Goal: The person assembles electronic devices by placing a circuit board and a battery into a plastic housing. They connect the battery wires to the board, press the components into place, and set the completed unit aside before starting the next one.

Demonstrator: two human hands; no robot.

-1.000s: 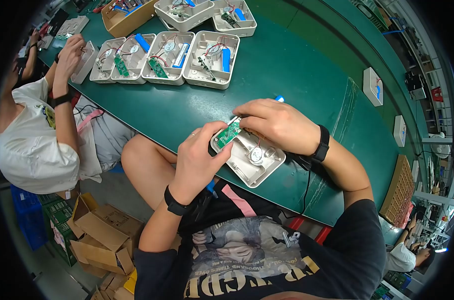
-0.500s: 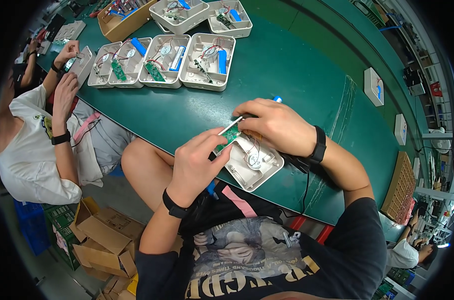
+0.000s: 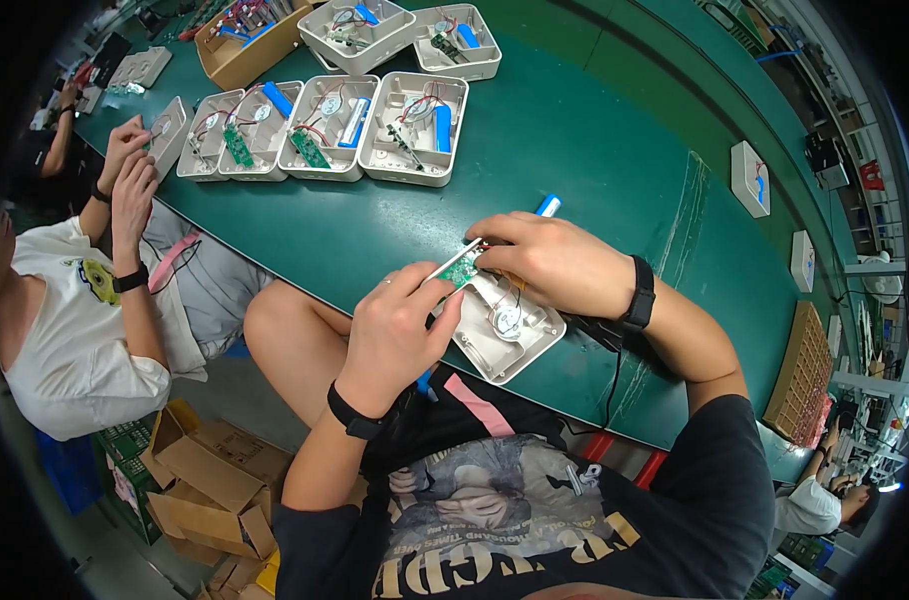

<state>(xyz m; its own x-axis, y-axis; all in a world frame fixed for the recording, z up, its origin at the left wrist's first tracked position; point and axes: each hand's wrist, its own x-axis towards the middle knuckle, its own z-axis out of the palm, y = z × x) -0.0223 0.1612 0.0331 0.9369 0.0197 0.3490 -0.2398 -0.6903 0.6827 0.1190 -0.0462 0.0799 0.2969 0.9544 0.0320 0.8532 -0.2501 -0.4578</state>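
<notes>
My left hand [image 3: 400, 325] is closed on a green circuit board [image 3: 462, 270], thumb and fingers gripping its lower end. The board is tilted above an open white plastic housing [image 3: 485, 357] at the table's near edge. At the board's upper end, my right hand [image 3: 560, 262] is closed, its fingertips pressed together beside thin red wires. What they pinch is hidden. A round white speaker [image 3: 508, 318] lies inside the housing, its thin wires running up under my right hand. Just beyond my right knuckles, a blue cylindrical battery [image 3: 548, 206] pokes out.
Several white housings [image 3: 415, 175] with boards, batteries and speakers stand at the far left, by a cardboard box [image 3: 218, 58] of batteries. A co-worker [image 3: 85, 300] at left handles another housing [image 3: 170, 135]. A black cable [image 3: 616, 385] hangs over the near edge. More housings [image 3: 750, 178] lie at right.
My right hand has shifted slightly at the board's upper end, and more of the blue battery shows beyond it. My left hand still holds the board. The co-worker's hands have moved closer together.
</notes>
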